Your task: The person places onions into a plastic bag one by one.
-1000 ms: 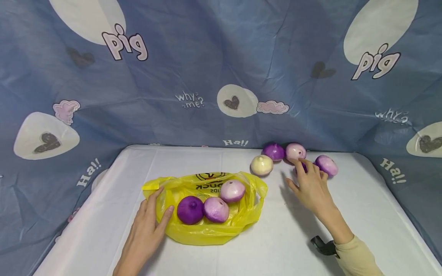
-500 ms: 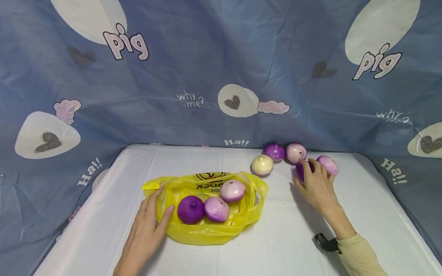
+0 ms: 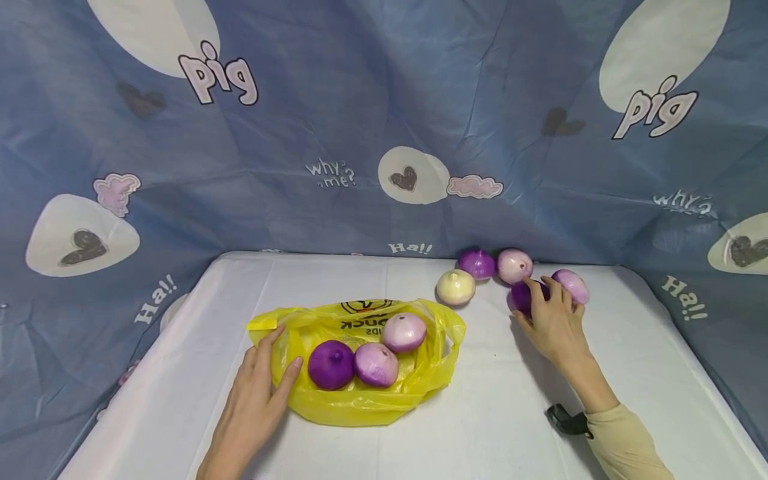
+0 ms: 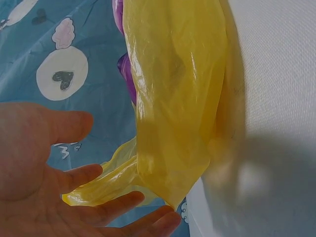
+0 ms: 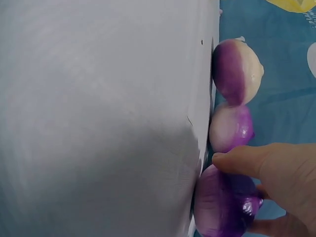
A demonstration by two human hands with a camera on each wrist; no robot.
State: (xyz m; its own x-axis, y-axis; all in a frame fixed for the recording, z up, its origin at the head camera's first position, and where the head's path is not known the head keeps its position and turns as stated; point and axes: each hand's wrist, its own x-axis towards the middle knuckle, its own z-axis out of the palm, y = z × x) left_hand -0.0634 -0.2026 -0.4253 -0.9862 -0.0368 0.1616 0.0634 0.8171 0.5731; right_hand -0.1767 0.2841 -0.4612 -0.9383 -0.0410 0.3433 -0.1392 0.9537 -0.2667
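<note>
In the head view my right hand (image 3: 558, 327) grips a dark purple onion (image 3: 521, 297) on the table at the back right. The right wrist view has the thumb on one side of this onion (image 5: 222, 205) and fingers on the other. My left hand (image 3: 255, 393) lies at the left edge of a yellow plastic bag (image 3: 342, 408), fingers loosely spread against it. Inside the bag's mouth sit a dark purple onion (image 3: 331, 365) and two pink-white onions, one in front (image 3: 376, 365) and one behind. The left wrist view shows the bag's side (image 4: 177, 98) beyond loose fingers.
Near the gripped onion stand a pale yellow onion (image 3: 455, 287), a purple onion (image 3: 477, 265) and a pink-white onion (image 3: 514, 267). Another pink-purple onion (image 3: 571, 287) lies just right of it. A patterned blue cloth (image 3: 300, 213) hangs behind the white table (image 3: 468, 427).
My right hand has moved slightly right and down onto the dark purple onion, and its fingers have closed round it. The left hand and the bag stay put.
</note>
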